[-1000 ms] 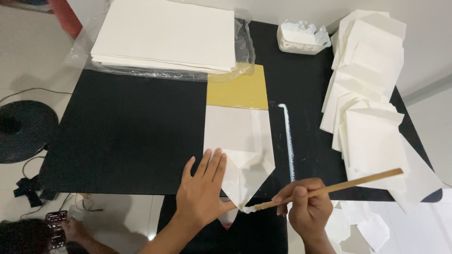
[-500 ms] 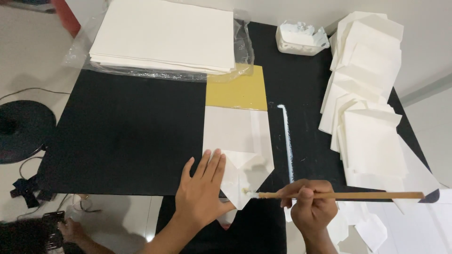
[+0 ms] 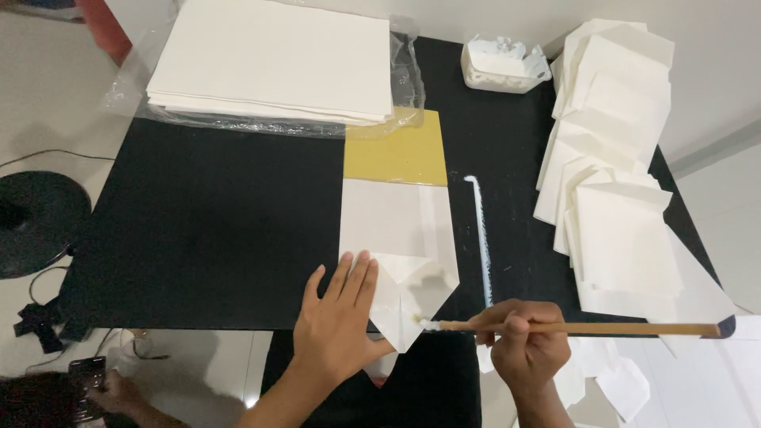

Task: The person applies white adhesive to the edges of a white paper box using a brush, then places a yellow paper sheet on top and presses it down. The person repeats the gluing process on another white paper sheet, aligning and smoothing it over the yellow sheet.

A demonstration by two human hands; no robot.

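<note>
So the biggest thing here is the black table [image 3: 198, 230] filling most of the frame, and up top left of centre there's a fat stack of white sheets [image 3: 273, 59] sitting on crinkly clear plastic wrap [image 3: 400, 87]. Down the right side of the frame I've got a whole pile of folded white paper pieces [image 3: 622, 182] fanned out over each other, a few spilling past the table's lower right corner. Middle of the frame is a yellow board [image 3: 400, 154], and lying just below it, overlapping its bottom edge, is the white paper bag [image 3: 392, 226] I'm working on, its bottom flaps folded open into a point at the lower centre. My left hand [image 3: 341, 325] is flat on that folded end, fingers spread a bit, palm pressing the paper down on the left side of the flaps. My right hand [image 3: 523, 349] is at the lower right of centre, pinching a long wooden stick [image 3: 587, 327] that lies nearly level across the frame, its white gluey tip touching the right flap of the bag. Just right of the bag there's a thin white line of paste [image 3: 479, 238] running down the table. Top right of centre sits a small white tub [image 3: 503, 63]. Far left, off the table, a round black thing [image 3: 36, 222] on the floor, and bottom left someone else's hand [image 3: 111, 392] holding a phone [image 3: 86, 371].
</note>
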